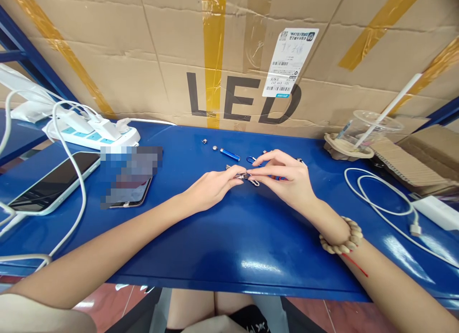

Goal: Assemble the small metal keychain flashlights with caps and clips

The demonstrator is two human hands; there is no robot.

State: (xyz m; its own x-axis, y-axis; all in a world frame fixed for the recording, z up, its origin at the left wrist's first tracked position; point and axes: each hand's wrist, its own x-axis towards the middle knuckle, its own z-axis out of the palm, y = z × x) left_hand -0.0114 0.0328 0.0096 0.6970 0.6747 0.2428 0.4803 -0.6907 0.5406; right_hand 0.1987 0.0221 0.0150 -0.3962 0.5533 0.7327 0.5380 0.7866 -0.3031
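Metal piece [243,176], small and shiny, is pinched between the thumb and finger of the left hand [210,190], and its right end is nipped by the nearly closed fingertips of the right hand [289,177], whose other fingers are loosely bent. It is best held steady with the left and worked gently with the right, low over the blue table [222,247]. Lots of room is found between the hands and the table's near edge, but just past them a blue tube [230,154] and tiny bits [214,148] could be bumped.
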